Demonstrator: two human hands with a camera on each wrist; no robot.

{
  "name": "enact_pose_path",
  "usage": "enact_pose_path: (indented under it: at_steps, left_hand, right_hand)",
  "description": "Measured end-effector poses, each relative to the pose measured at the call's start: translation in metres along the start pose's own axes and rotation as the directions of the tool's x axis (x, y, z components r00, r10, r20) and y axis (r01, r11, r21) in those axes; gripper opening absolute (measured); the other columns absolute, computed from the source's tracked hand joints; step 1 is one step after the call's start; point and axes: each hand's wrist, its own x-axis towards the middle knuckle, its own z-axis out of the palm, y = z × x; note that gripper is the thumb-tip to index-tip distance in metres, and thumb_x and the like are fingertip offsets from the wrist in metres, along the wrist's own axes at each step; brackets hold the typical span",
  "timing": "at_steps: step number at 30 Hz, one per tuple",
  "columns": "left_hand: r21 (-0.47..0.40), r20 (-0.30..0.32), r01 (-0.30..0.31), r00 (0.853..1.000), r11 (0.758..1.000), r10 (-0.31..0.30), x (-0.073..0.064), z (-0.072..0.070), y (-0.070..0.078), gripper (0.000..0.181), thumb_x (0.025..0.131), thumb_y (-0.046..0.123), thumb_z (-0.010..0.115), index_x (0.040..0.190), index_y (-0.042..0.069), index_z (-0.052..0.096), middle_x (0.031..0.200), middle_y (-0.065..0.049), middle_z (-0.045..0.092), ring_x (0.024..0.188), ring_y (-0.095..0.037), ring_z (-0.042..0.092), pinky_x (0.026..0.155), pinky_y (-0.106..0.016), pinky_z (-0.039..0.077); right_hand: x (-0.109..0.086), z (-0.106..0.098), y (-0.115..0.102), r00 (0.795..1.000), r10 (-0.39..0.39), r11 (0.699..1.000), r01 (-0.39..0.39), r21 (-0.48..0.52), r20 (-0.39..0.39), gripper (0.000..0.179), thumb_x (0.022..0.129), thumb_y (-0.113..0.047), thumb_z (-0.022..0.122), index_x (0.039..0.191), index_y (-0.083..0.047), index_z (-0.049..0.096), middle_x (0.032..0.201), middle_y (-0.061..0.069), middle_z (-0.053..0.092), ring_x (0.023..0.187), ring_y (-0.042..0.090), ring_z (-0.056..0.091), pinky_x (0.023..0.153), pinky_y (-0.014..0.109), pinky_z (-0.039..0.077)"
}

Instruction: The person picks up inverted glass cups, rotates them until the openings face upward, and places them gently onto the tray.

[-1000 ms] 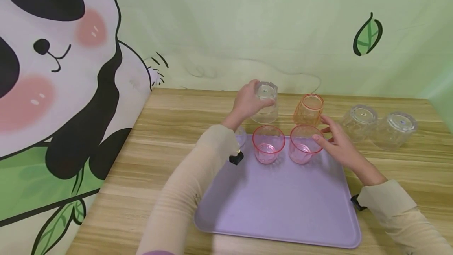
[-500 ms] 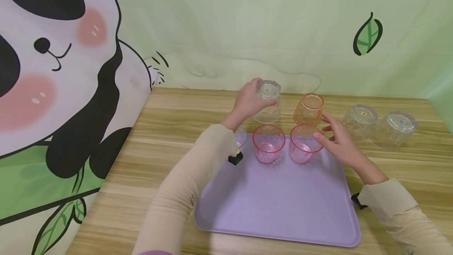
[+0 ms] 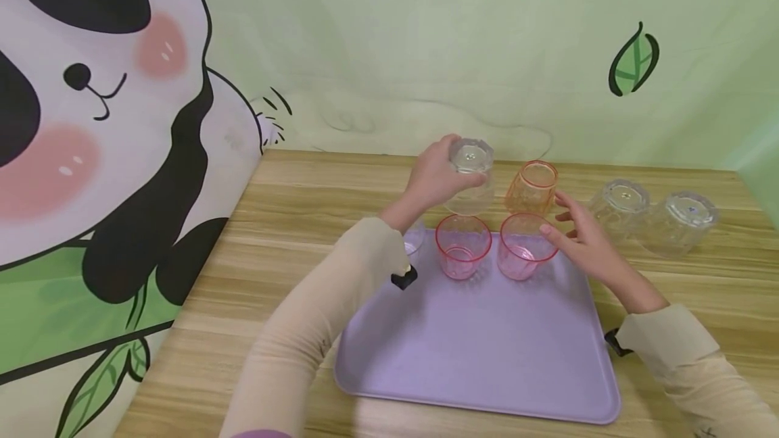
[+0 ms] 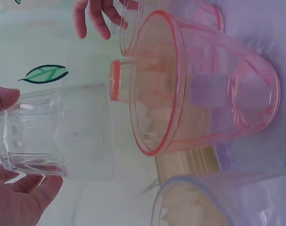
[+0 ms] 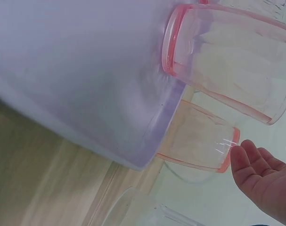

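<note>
With curled fingers and thumb, grips a clear glass (image 3: 473, 159) by its base end in the left hand (image 3: 431, 178), holding it mouth down above the wooden table (image 3: 331, 188), just beyond the far edge of a purple tray (image 3: 481, 350). Has the right hand (image 3: 587, 249) free, fingers loosely bent, close by the right pink glass (image 3: 520, 265) and an orange glass (image 3: 532, 189); cannot tell from these views whether touching either. Faces three glasses mouth up along the tray's far edge: the right pink one, the left pink glass (image 3: 462, 265), and a colourless glass (image 4: 194, 207) partly hidden behind the left sleeve (image 3: 341, 296). Looks through both red rims onto pink floors, with purple showing through the walls. Has the orange glass upside down behind the right pink glass, and farther right a pair of overturned clear glasses (image 3: 678, 225).
</note>
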Motion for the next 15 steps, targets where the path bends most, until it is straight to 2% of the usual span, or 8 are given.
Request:
enact_pose_path:
  at_steps: [8, 15]
  left_hand:
    - [-0.017, 0.004, -0.041, 0.999, 0.999, 0.041, -0.009, 0.001, 0.009, 0.070, 0.068, 0.038, 0.072, 0.126, 0.011, 0.042, 0.114, -0.004, 0.055, 0.098, -0.015, 0.052, 0.081, -0.027, 0.044]
    - [-0.043, 0.024, -0.050, 0.998, 0.998, 0.051, -0.012, 0.005, 0.013, 0.071, 0.068, 0.037, 0.072, 0.127, 0.011, 0.042, 0.115, -0.002, 0.054, 0.097, -0.014, 0.051, 0.079, -0.025, 0.044]
  right_hand:
    - [0.002, -0.001, -0.002, 1.000, -0.020, 0.999, 0.020, 0.025, -0.003, 0.060, 0.087, -0.010, 0.052, 0.137, 0.001, 0.022, 0.131, 0.029, 0.032, 0.105, 0.041, 0.042, 0.073, 0.037, 0.037]
    - [0.007, -0.004, -0.011, 1.000, -0.031, 0.999, 0.031, 0.028, -0.003, 0.062, 0.085, -0.009, 0.053, 0.138, 0.000, 0.022, 0.132, 0.027, 0.032, 0.106, 0.040, 0.041, 0.073, 0.039, 0.037]
